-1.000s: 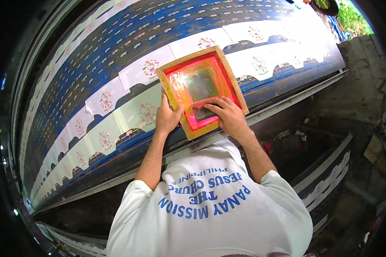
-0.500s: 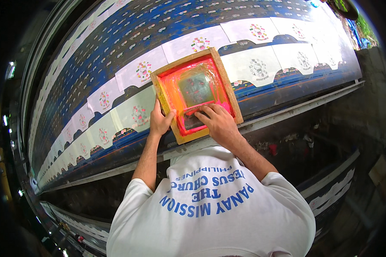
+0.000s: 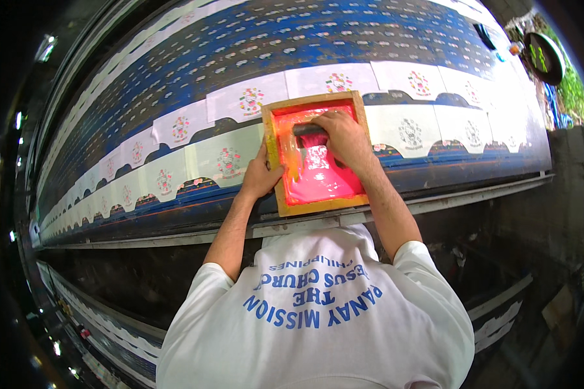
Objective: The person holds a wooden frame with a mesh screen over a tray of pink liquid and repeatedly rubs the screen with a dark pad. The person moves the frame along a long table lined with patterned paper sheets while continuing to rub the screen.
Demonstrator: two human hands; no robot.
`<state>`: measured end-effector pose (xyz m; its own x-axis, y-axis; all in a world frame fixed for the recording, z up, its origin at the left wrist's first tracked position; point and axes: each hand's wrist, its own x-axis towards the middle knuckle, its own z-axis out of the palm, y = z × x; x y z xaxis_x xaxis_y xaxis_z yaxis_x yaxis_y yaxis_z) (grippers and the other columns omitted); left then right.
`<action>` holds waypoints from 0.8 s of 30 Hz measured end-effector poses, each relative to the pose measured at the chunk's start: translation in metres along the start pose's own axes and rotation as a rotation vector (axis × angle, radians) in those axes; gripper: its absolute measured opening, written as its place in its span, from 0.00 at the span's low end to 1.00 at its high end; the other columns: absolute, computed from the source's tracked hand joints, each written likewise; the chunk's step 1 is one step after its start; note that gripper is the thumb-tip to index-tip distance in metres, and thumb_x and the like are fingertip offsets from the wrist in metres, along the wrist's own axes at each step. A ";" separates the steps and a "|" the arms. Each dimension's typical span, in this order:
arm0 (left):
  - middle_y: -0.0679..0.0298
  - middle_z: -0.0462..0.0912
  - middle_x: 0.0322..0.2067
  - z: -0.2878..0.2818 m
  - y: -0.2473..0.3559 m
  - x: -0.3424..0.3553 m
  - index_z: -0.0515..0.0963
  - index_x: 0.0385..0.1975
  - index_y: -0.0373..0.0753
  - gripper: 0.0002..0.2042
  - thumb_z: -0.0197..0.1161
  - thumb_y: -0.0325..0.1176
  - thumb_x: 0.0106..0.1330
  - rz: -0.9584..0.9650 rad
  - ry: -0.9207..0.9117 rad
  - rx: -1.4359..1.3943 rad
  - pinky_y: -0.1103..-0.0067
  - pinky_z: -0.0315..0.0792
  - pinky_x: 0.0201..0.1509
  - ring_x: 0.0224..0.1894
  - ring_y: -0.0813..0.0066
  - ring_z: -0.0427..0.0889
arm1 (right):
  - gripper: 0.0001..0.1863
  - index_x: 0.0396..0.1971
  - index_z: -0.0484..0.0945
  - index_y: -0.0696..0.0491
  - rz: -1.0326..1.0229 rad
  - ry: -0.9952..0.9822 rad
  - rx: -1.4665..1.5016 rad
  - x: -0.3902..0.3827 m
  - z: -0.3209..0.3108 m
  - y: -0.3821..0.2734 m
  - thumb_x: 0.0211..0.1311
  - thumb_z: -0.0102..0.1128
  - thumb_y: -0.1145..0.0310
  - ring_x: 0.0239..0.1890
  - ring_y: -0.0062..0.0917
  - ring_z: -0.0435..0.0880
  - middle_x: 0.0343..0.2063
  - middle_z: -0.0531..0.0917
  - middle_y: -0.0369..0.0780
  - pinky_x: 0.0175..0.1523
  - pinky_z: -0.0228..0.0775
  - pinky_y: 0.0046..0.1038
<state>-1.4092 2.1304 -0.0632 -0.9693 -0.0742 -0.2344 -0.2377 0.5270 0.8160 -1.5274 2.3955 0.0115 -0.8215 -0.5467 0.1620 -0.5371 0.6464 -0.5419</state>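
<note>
A wooden screen-printing frame (image 3: 310,102) with pinkish-red inner edges lies over the near row of pale cut panels. Its left rail is gripped by my left hand (image 3: 259,175), thumb on top near the lower part. Inside the frame, my right hand (image 3: 344,135) is closed around the dark handle of a squeegee (image 3: 303,129), toward the far end. Bright pink ink (image 3: 321,180) spreads glossy over the mesh on the near side of the squeegee. The squeegee's blade and the panel under the frame are hidden.
Printed panels (image 3: 228,162) run in two rows along the long blue-and-dark table (image 3: 194,81). Panels right of the frame carry a greyer print (image 3: 410,131). A metal rail (image 3: 435,198) edges the table's near side. A round dark container (image 3: 544,59) stands at the far right.
The squeegee has moved from the frame's near end to its far end, and pink ink now covers the mesh. The frame sits straighter; my left hand still holds its left rail.
</note>
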 end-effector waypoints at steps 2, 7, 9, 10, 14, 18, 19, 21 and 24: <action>0.44 0.86 0.67 -0.005 0.015 -0.003 0.51 0.89 0.42 0.51 0.74 0.40 0.69 -0.059 -0.043 -0.029 0.63 0.81 0.70 0.67 0.53 0.88 | 0.26 0.58 0.89 0.48 0.020 -0.009 -0.030 0.009 0.003 0.001 0.60 0.63 0.83 0.62 0.45 0.86 0.52 0.89 0.44 0.66 0.81 0.45; 0.43 0.87 0.65 -0.008 0.015 -0.006 0.51 0.89 0.43 0.52 0.74 0.42 0.68 -0.019 -0.029 -0.050 0.62 0.80 0.71 0.68 0.48 0.88 | 0.33 0.61 0.87 0.47 0.008 -0.034 -0.022 -0.031 0.002 -0.026 0.54 0.64 0.86 0.64 0.46 0.84 0.57 0.87 0.43 0.67 0.80 0.46; 0.42 0.91 0.57 -0.004 0.008 -0.006 0.43 0.90 0.45 0.57 0.73 0.47 0.65 0.059 -0.001 0.005 0.57 0.82 0.68 0.60 0.40 0.90 | 0.33 0.61 0.87 0.48 0.004 -0.059 -0.036 -0.063 0.001 -0.036 0.53 0.64 0.87 0.65 0.46 0.83 0.58 0.87 0.42 0.68 0.79 0.45; 0.43 0.90 0.59 -0.003 0.010 -0.006 0.44 0.90 0.45 0.56 0.73 0.47 0.65 0.029 -0.021 -0.027 0.58 0.81 0.69 0.61 0.41 0.90 | 0.33 0.60 0.87 0.48 -0.006 -0.063 -0.051 -0.079 0.004 -0.037 0.53 0.64 0.87 0.65 0.46 0.83 0.59 0.87 0.42 0.68 0.79 0.45; 0.42 0.89 0.60 -0.008 0.019 -0.009 0.47 0.90 0.44 0.56 0.72 0.48 0.64 -0.011 -0.035 -0.040 0.60 0.82 0.67 0.61 0.43 0.90 | 0.30 0.58 0.89 0.50 0.015 -0.100 -0.017 -0.099 -0.005 -0.058 0.53 0.63 0.86 0.61 0.47 0.85 0.56 0.89 0.44 0.66 0.80 0.45; 0.42 0.92 0.54 -0.009 0.013 -0.016 0.55 0.87 0.42 0.52 0.73 0.49 0.64 -0.026 -0.023 -0.072 0.60 0.84 0.63 0.56 0.42 0.92 | 0.25 0.55 0.89 0.54 -0.011 -0.276 0.150 -0.057 -0.022 -0.035 0.55 0.75 0.84 0.57 0.50 0.89 0.52 0.91 0.50 0.64 0.81 0.45; 0.41 0.92 0.53 -0.006 0.002 -0.011 0.58 0.86 0.41 0.50 0.74 0.49 0.65 -0.014 -0.034 -0.104 0.59 0.85 0.62 0.55 0.42 0.92 | 0.25 0.56 0.89 0.54 -0.015 -0.218 0.119 -0.043 -0.019 -0.026 0.57 0.74 0.85 0.57 0.50 0.89 0.51 0.91 0.50 0.64 0.80 0.45; 0.41 0.93 0.51 -0.007 -0.001 -0.003 0.63 0.83 0.39 0.47 0.74 0.50 0.65 -0.035 -0.073 -0.095 0.58 0.85 0.60 0.54 0.42 0.93 | 0.23 0.56 0.89 0.54 0.029 -0.193 0.185 -0.007 -0.014 -0.007 0.59 0.73 0.81 0.57 0.50 0.89 0.51 0.91 0.50 0.66 0.79 0.46; 0.41 0.93 0.45 0.007 -0.010 0.008 0.63 0.83 0.42 0.46 0.74 0.50 0.64 0.055 -0.023 -0.067 0.58 0.85 0.56 0.48 0.42 0.93 | 0.25 0.58 0.88 0.55 -0.017 -0.129 0.004 0.025 0.002 0.018 0.61 0.65 0.84 0.60 0.50 0.88 0.52 0.91 0.51 0.74 0.72 0.46</action>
<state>-1.4136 2.1305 -0.0771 -0.9795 -0.0272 -0.1998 -0.1887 0.4719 0.8612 -1.5576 2.3923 0.0043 -0.7808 -0.6215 0.0643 -0.5498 0.6344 -0.5434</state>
